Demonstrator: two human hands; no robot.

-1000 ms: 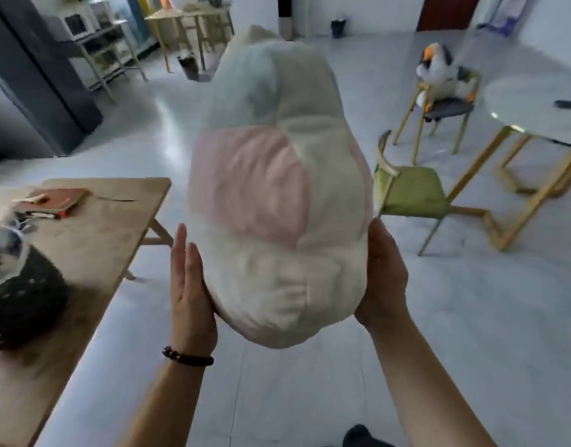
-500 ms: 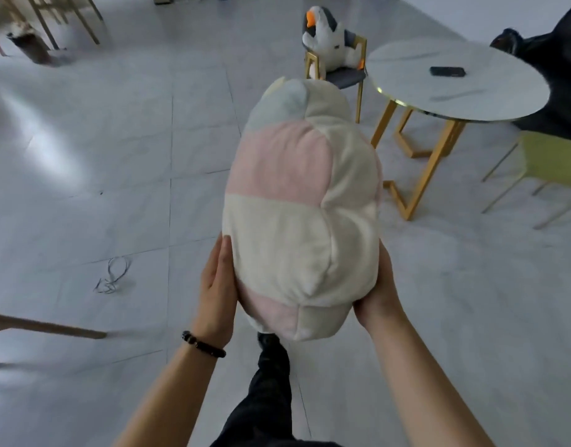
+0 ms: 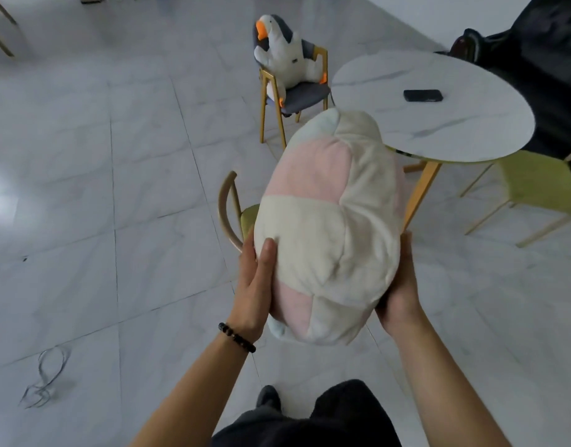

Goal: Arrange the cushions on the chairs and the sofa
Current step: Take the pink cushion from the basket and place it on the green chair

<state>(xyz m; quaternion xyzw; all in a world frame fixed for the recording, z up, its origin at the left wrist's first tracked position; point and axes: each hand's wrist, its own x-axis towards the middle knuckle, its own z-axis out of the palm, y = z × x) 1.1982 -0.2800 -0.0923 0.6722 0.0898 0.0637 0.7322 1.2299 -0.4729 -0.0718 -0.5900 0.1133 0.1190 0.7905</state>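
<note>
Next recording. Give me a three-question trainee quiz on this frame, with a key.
1. True or false: the goose plush sits on the round table.
2. What lies on the round table? A) a dark flat device B) a cup C) a book
3. Fill in: the patchwork cushion is carried between the left hand and the ___ hand.
Key: 1 false, it sits on the grey chair; 2 A; 3 right hand.
</note>
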